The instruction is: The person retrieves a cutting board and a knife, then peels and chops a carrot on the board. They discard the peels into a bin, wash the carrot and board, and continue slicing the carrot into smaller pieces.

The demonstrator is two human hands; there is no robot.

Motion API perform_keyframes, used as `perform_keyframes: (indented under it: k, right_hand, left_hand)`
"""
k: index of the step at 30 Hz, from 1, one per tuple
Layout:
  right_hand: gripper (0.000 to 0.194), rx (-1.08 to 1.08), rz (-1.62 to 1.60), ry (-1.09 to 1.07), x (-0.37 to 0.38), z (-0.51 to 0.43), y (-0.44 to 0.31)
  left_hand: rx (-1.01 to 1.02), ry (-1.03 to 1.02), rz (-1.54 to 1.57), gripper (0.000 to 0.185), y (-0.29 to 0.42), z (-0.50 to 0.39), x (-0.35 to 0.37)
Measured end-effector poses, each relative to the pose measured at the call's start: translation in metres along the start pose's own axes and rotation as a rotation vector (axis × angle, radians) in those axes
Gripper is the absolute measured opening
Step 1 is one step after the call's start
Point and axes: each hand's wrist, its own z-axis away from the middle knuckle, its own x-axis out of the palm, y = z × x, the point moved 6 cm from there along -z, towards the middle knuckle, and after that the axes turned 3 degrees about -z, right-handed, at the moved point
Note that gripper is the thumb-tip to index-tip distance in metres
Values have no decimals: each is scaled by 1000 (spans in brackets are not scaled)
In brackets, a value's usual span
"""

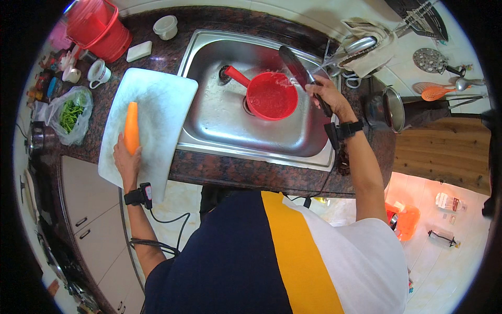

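Note:
My left hand (pixel 127 160) grips the thick end of a peeled carrot (pixel 132 123), which lies lengthwise on a white cutting board (pixel 164 94). Over the right side of the steel sink (pixel 219 129), my right hand (pixel 331 94) holds a kitchen knife (pixel 295 67) by its dark handle. The blade slants up and to the left and looks dark; water from the tap runs onto it. Below and left of the knife, a red plastic dipper (pixel 272 96) with water in it rests in the sink, its handle pointing to the upper left.
A bag of green vegetables (pixel 72 115), a white cup (pixel 99 73) and a red bucket (pixel 100 31) stand left of the board. Behind the sink is a lidded tub (pixel 165 27). A pot (pixel 393 110) stands at right, near hanging utensils (pixel 430 61). Cables trail from both wrist devices.

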Motion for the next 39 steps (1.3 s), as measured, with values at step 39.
perform_keyframes:
  k: [39]
  right_hand:
    - [46,-1080,1343,660,-142,-109,-5]
  left_hand:
    - [-540,-888,1935,41,247,20,89]
